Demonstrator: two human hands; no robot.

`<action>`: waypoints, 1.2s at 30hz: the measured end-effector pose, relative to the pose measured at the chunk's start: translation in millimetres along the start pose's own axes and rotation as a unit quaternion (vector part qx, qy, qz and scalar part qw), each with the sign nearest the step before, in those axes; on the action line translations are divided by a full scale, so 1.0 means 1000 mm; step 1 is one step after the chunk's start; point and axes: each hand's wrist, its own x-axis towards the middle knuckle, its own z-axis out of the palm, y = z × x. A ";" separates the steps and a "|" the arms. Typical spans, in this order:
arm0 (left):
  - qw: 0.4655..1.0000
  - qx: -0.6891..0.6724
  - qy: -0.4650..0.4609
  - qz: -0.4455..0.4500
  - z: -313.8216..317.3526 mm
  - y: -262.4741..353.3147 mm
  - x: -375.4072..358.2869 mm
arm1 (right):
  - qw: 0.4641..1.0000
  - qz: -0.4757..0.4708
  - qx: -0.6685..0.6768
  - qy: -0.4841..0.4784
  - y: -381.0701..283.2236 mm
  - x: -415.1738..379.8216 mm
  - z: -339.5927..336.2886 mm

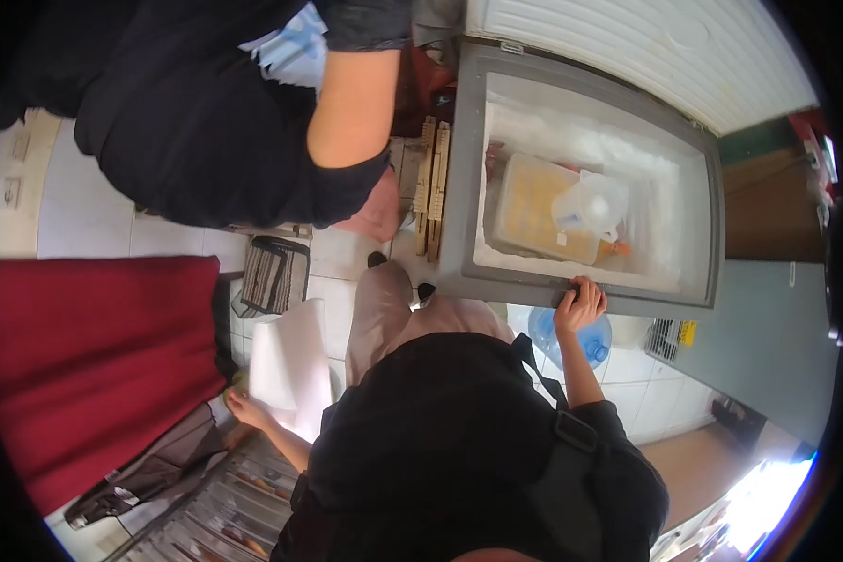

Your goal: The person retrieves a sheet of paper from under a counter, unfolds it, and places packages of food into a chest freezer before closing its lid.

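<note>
Gripping the front rim of the chest freezer [459, 187] is the right hand [581, 304]. Its fingers are curled over the grey edge near the right end, so that hand is clamped on the rim, not loose. The left hand [248, 407] is down low on the other side, right up against the bottom corner of a white sheet [290, 365], which could be paper or a thin bag. It touches it for sure, but I honestly can't tell if the fingers are pinched around it or just resting there.

The freezer is wide open with its white ribbed lid [646, 56] tipped back behind it. The inside walls are caked in frost. Sitting in there is a yellowish plastic tub [534, 206], and a clear plastic bag [592, 201] lies on the tub's right end. There's a small orange bit just beside the tub that's too tiny to make out.

On the tiled floor just below the gripping hand is a blue water jug [590, 342], partly hidden by the forearm. Some wooden slats [433, 183] lean by the freezer's left side, and a wire rack [272, 276] sits further left on the floor. A big red cloth surface [94, 365] fills the left. Another person in a dark top stands close by, bare arm [351, 94] hanging down, well apart from both hands.
</note>
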 end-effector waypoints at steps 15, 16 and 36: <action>0.933 0.119 -0.341 0.003 0.125 -0.073 -0.047 | 0.997 0.012 0.053 0.052 0.007 0.006 0.001; 0.927 0.121 -0.356 0.016 0.125 -0.071 -0.042 | 0.997 0.014 0.053 0.048 0.008 0.005 0.001; 0.838 0.115 -0.514 0.141 0.203 -0.083 0.081 | 0.897 0.339 0.206 0.195 -0.045 -0.125 0.007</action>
